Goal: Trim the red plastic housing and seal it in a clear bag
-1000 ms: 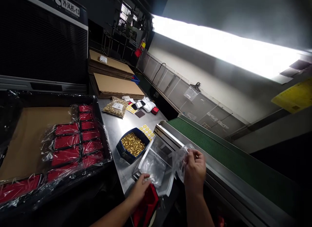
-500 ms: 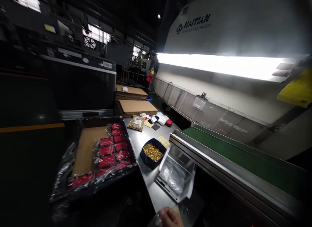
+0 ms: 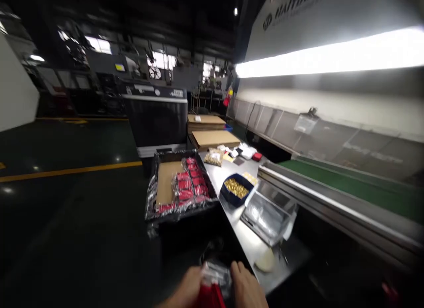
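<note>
Pinching a clear bag (image 3: pixel 217 272) over a red case (image 3: pixel 209 295), the left hand (image 3: pixel 187 290) and right hand (image 3: pixel 245 288) are seen near the desk (image 3: pixel 247 239) front edge.

Dark factory hall: glossy floor (image 3: pixel 66 219) with yellow line (image 3: pixel 69 170), bright strip light (image 3: pixel 331 54), steel table (image 3: pixel 255 244), green conveyor (image 3: pixel 357 189).
</note>
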Demonstrator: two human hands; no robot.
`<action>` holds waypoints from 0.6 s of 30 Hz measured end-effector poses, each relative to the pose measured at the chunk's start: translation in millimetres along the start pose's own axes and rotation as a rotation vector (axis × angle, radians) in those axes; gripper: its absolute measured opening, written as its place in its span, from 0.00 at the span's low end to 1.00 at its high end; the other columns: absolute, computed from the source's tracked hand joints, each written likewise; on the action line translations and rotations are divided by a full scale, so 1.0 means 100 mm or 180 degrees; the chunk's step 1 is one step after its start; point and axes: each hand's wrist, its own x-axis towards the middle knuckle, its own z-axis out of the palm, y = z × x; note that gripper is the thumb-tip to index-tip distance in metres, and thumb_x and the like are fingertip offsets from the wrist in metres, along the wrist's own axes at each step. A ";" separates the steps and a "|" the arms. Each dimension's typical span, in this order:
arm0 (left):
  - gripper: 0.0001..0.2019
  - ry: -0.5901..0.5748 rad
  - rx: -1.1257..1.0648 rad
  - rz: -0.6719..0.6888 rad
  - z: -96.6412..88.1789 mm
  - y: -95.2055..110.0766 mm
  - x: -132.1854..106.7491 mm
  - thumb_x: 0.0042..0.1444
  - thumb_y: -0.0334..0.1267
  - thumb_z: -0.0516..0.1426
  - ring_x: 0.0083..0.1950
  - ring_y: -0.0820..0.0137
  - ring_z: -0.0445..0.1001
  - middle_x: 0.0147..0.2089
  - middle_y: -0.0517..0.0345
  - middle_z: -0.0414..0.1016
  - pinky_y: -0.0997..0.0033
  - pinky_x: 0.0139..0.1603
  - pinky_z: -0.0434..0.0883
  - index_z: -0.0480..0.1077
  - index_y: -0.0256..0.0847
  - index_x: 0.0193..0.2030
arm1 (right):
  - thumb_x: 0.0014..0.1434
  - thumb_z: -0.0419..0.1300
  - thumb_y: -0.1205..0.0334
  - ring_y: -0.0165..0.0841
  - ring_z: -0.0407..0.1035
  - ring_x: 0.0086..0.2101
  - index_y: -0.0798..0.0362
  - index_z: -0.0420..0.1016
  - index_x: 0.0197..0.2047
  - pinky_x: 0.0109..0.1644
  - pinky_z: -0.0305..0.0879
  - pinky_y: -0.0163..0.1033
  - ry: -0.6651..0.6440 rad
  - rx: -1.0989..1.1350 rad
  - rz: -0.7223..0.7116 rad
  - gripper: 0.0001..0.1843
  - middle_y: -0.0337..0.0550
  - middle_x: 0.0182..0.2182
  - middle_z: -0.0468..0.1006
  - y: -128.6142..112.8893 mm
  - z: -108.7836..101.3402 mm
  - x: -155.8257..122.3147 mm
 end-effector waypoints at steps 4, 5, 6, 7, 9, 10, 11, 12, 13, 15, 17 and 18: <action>0.08 -0.0117 -0.0335 -0.0415 -0.13 -0.23 -0.08 0.61 0.37 0.61 0.33 0.70 0.76 0.32 0.55 0.77 0.68 0.38 0.74 0.73 0.32 0.38 | 0.59 0.54 0.67 0.35 0.68 0.25 0.52 0.68 0.33 0.29 0.55 0.37 -0.0176 0.0573 0.0221 0.04 0.40 0.25 0.72 0.03 -0.09 -0.26; 0.08 -0.0174 -0.0417 -0.0511 -0.16 -0.26 -0.10 0.60 0.37 0.61 0.32 0.69 0.76 0.32 0.55 0.77 0.67 0.38 0.75 0.72 0.32 0.38 | 0.60 0.55 0.64 0.33 0.66 0.24 0.51 0.67 0.32 0.30 0.55 0.36 -0.0179 0.0687 0.0360 0.05 0.38 0.24 0.70 0.03 -0.08 -0.27; 0.09 -0.0229 -0.0486 -0.0594 -0.17 -0.28 -0.12 0.59 0.39 0.62 0.32 0.68 0.76 0.32 0.55 0.77 0.65 0.39 0.75 0.72 0.33 0.40 | 0.62 0.55 0.61 0.32 0.65 0.24 0.51 0.67 0.32 0.31 0.55 0.36 -0.0143 0.0775 0.0480 0.06 0.37 0.24 0.69 0.02 -0.06 -0.26; 0.11 -0.0258 -0.0536 -0.0657 -0.19 -0.29 -0.13 0.59 0.40 0.62 0.32 0.67 0.76 0.32 0.54 0.77 0.63 0.39 0.76 0.72 0.33 0.41 | 0.63 0.55 0.58 0.32 0.64 0.25 0.51 0.67 0.33 0.32 0.55 0.35 -0.0089 0.0878 0.0581 0.08 0.36 0.24 0.68 0.02 -0.04 -0.24; 0.14 -0.0227 -0.0583 -0.0720 -0.21 -0.30 -0.17 0.60 0.43 0.61 0.33 0.66 0.77 0.33 0.52 0.78 0.61 0.40 0.76 0.72 0.32 0.44 | 0.65 0.54 0.54 0.31 0.63 0.26 0.51 0.68 0.33 0.33 0.56 0.35 -0.0009 0.1127 0.0658 0.12 0.37 0.24 0.67 0.02 0.00 -0.22; 0.15 -0.0173 -0.0586 -0.0725 -0.22 -0.29 -0.19 0.60 0.44 0.61 0.34 0.65 0.78 0.34 0.52 0.78 0.61 0.41 0.76 0.72 0.32 0.45 | 0.65 0.54 0.53 0.32 0.63 0.26 0.51 0.70 0.34 0.33 0.56 0.36 -0.0016 0.1270 0.0629 0.13 0.38 0.25 0.68 0.01 0.01 -0.21; 0.16 -0.0117 -0.0576 -0.0729 -0.24 -0.29 -0.21 0.60 0.45 0.61 0.34 0.65 0.78 0.34 0.51 0.78 0.61 0.41 0.76 0.72 0.32 0.45 | 0.65 0.54 0.52 0.32 0.63 0.26 0.51 0.71 0.34 0.34 0.56 0.36 -0.0061 0.1426 0.0568 0.13 0.39 0.26 0.69 0.00 0.02 -0.22; 0.16 -0.0078 -0.0557 -0.0743 -0.26 -0.29 -0.23 0.60 0.46 0.61 0.35 0.64 0.78 0.34 0.51 0.79 0.62 0.41 0.76 0.72 0.32 0.45 | 0.64 0.56 0.52 0.32 0.63 0.27 0.51 0.72 0.33 0.34 0.56 0.36 -0.0135 0.1590 0.0495 0.13 0.40 0.26 0.70 -0.01 0.02 -0.23; 0.17 -0.0058 -0.0529 -0.0769 -0.28 -0.29 -0.24 0.59 0.46 0.62 0.35 0.64 0.78 0.35 0.50 0.79 0.62 0.41 0.76 0.72 0.32 0.44 | 0.62 0.57 0.52 0.32 0.63 0.28 0.52 0.73 0.32 0.35 0.57 0.37 -0.0228 0.1760 0.0431 0.13 0.41 0.27 0.71 -0.03 0.02 -0.25; 0.18 -0.0048 -0.0472 -0.0834 -0.32 -0.29 -0.28 0.56 0.46 0.65 0.35 0.64 0.78 0.36 0.47 0.79 0.66 0.39 0.75 0.73 0.30 0.42 | 0.60 0.60 0.52 0.33 0.64 0.29 0.52 0.74 0.30 0.36 0.57 0.37 -0.0406 0.2107 0.0433 0.13 0.42 0.27 0.72 -0.07 0.03 -0.27; 0.21 -0.0022 -0.0447 -0.0875 -0.34 -0.30 -0.30 0.55 0.49 0.65 0.34 0.65 0.78 0.36 0.45 0.79 0.69 0.37 0.74 0.74 0.29 0.41 | 0.60 0.60 0.51 0.32 0.63 0.26 0.53 0.72 0.31 0.32 0.57 0.36 -0.0525 0.2476 0.0675 0.14 0.41 0.25 0.72 -0.10 0.05 -0.26; 0.23 0.0012 -0.0450 -0.0877 -0.34 -0.31 -0.31 0.55 0.52 0.65 0.33 0.65 0.77 0.35 0.44 0.79 0.70 0.36 0.74 0.75 0.29 0.41 | 0.61 0.58 0.50 0.31 0.62 0.24 0.53 0.70 0.32 0.29 0.57 0.35 -0.0584 0.2671 0.0844 0.14 0.40 0.24 0.71 -0.11 0.05 -0.24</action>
